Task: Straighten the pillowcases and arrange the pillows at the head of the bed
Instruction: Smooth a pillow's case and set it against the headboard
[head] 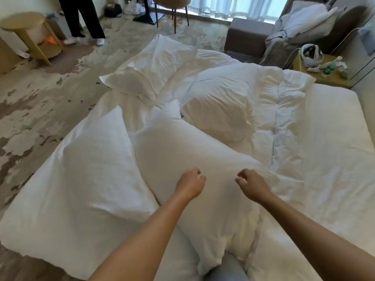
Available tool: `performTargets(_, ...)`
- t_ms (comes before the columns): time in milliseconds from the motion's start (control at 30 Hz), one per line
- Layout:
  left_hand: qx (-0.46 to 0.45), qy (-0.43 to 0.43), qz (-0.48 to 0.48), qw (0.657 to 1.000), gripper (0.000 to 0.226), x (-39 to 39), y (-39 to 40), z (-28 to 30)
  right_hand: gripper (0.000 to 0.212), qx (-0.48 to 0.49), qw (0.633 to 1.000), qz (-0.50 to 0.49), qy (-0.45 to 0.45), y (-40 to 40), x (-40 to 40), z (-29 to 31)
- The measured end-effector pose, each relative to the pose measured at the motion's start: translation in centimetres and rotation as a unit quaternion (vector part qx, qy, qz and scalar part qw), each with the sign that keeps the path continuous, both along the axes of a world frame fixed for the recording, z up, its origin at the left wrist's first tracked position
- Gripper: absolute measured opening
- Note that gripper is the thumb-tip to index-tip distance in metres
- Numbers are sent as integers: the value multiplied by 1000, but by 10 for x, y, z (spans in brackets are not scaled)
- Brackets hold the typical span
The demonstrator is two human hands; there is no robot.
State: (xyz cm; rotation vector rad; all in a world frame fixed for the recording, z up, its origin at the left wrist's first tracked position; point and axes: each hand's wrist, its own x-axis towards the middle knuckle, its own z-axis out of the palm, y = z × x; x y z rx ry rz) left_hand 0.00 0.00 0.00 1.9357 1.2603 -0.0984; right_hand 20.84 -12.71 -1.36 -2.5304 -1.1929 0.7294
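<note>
Here, the legend to the head view, taken from the near end of the bed (334,159).

Middle pillow (182,151): lies directly under and ahead of both hands, on the near part of the bed; its long axis runs away from the person, tilted a little to the left, one corner pointing toward the far end.

Left hand (189,184): over the near half of the middle pillow, fingers curled loosely; whether they pinch the pillowcase cloth or hold nothing cannot be told.

Right hand (252,184): beside the left, apart from it, near the pillow's right edge; fingers likewise curled, grip likewise uncertain.

Nearer hand: neither, by judgement; the two sit level across the pillow's width, so a two-handed pull or lift looks suited.

Left pillow (81,171): along the left edge of the bed, touching the middle pillow along one side.

Far pillows: one (150,67) at the far left corner, one (221,102) near the centre, both well apart from the hands and creased.

Duvet (284,110): rumpled along the right of centre.

Task state: judged early; four pillows lie scattered, none lined up at either end.
</note>
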Motion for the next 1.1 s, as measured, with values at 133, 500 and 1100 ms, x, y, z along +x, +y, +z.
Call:
performTargets(133,31,58,-36,997,55,58,32,-9,47,-3,1000,1,19,45,60,-17)
performTargets(500,32,188,-108,976,62,120,56,-74,88,-78,989,-66,105,98,151,-119)
performTargets(1100,56,175,-108,977,90,77,11,-55,46,-11,989,-68,134,44,81,-113)
